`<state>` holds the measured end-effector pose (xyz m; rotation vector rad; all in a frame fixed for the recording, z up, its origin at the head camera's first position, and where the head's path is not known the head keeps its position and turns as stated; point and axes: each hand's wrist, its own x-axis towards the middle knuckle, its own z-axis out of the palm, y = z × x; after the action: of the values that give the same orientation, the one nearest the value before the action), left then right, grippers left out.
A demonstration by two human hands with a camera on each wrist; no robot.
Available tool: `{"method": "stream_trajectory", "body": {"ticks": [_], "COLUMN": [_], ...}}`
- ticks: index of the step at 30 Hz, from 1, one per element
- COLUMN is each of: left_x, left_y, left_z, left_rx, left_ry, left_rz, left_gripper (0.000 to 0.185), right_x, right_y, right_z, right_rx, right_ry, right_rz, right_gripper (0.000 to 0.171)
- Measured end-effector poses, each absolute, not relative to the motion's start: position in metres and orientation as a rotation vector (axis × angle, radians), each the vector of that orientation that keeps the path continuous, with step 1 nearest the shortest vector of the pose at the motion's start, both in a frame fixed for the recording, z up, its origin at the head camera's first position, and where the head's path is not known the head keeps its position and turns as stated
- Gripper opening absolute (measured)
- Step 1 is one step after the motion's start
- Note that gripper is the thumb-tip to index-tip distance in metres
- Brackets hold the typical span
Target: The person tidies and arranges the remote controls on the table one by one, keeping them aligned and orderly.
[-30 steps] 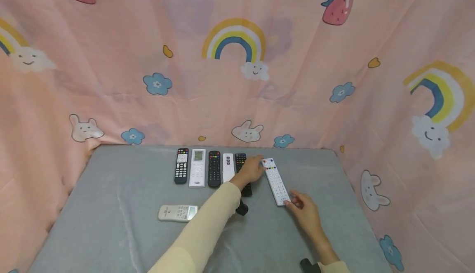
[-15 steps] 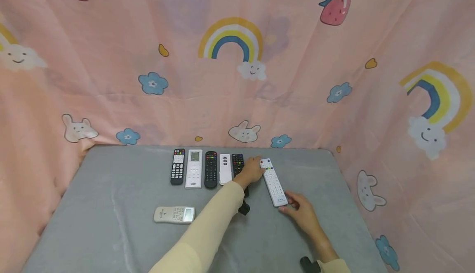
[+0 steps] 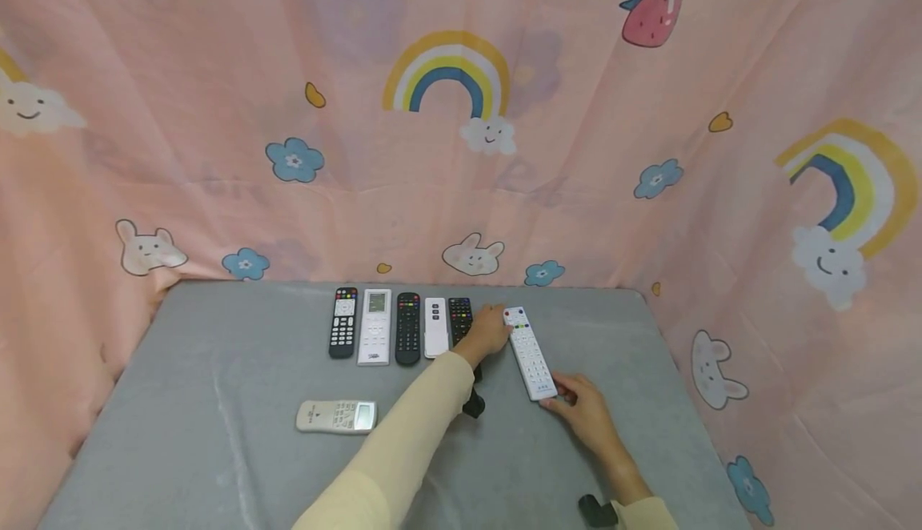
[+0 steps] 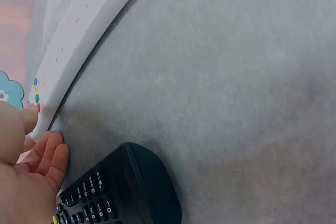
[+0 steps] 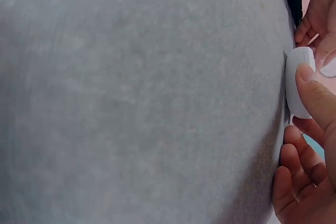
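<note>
A long white remote [image 3: 529, 352] lies on the grey table [image 3: 216, 370], slanted, just right of a row of remotes. My left hand [image 3: 490, 330] pinches its far end between thumb and fingers [image 4: 50, 153]; that end shows coloured buttons on the white remote [image 4: 79, 40]. My right hand [image 3: 582, 408] holds the near end, with the thumb [image 5: 315, 95] laid over the white remote's rounded tip [image 5: 296, 80] and the other fingers [image 5: 294, 179] curled beside it. A black remote [image 4: 123, 192] lies right by my left hand and is partly hidden under it in the head view.
The row at the back holds a black remote [image 3: 343, 322], a white remote with a screen [image 3: 374, 326], another black one [image 3: 407, 327] and a small white one [image 3: 435, 326]. A beige remote [image 3: 336, 416] lies sideways nearer me. Pink printed curtains [image 3: 648, 194] surround the table.
The near end of the white remote has swung slightly left with my right hand, so it lies less slanted. My left hand has stayed at its far end.
</note>
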<state>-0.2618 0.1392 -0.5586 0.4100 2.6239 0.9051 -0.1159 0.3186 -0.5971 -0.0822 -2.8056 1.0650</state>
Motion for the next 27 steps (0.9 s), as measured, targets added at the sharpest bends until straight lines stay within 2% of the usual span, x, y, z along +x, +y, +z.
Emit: {"method": "stream_trajectory", "body": {"ticks": [15,27], "left_x": [-0.262,-0.277], "left_y": [0.140,0.107], "left_z": [-0.561,-0.529], "left_rx": [0.270,0.561], "left_ry": [2.578,2.510], "left_rz": [1.240,1.366], "left_gripper": [0.043,0.049], "right_x": [-0.113,-0.115], "right_y": [0.319,0.300], "right_z": [-0.598,-0.570], "right_rx": [-0.058,-0.013], "right_ry": [-2.746,-2.648], "right_rz": [1.089,1.190], "right_gripper": [0.049,0.051]}}
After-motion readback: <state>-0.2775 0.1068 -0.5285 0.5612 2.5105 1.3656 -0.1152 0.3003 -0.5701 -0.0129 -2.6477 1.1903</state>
